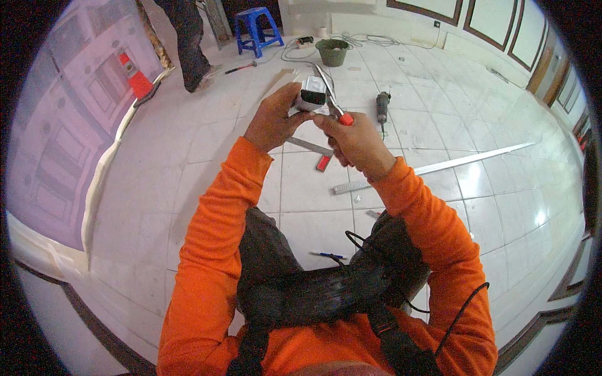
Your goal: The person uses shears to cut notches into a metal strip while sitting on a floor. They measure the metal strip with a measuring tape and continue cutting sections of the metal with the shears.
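Fingers and thumb of my left hand (273, 118) pinch a silvery, boxlike piece with a dark end (312, 94) between my hands, probably to steady it. Just right of that piece, my right hand (362, 143) curls round a long, shiny metal tool with a red-orange end (330, 91), likely for control. Beyond the piece, a tapered, dark-green bucket (332, 56) stands on glossy white floor tiles (307, 225).

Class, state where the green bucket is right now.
In the head view, the green bucket stands near the top centre, on the tiled floor, right of the blue stool.
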`<state>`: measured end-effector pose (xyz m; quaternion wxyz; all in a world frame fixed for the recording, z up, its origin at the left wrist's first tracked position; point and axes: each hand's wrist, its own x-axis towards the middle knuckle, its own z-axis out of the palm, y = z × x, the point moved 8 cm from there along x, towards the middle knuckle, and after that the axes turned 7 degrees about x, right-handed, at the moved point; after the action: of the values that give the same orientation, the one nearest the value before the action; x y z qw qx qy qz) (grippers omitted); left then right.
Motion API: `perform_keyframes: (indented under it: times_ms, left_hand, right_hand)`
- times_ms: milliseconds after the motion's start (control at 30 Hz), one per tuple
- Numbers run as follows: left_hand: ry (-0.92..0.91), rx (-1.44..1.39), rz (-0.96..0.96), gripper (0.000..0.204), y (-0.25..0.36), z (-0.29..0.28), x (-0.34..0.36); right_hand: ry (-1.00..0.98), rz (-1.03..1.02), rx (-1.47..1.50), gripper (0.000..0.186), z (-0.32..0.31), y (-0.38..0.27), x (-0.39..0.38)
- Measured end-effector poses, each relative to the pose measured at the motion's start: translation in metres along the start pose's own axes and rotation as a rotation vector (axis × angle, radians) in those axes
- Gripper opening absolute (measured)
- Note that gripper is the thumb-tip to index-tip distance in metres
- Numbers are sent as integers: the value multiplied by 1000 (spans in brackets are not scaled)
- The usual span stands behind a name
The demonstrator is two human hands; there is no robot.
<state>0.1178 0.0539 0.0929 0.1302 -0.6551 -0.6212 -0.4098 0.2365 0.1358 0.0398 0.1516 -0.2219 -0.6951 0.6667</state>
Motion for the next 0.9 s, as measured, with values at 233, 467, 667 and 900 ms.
perform_keyframes:
  times_ms: [233,467,667,900]
  left_hand:
    - [-32,102,-131,41,-11,-4,0]
    - [78,-157,-156,59,-32,-32,-15]
    - [453,184,-656,49,-162,-111,-19]
    - [1063,132,-543,49,-338,-291,-117]
  right_hand:
    - [524,-418,-953,36,-43,-50,13]
    - [566,-139,-745,47,-155,-5,75]
    - [392,-67,-782,42,-190,46,81]
    - [177,-412,-702,35,-121,24,101]
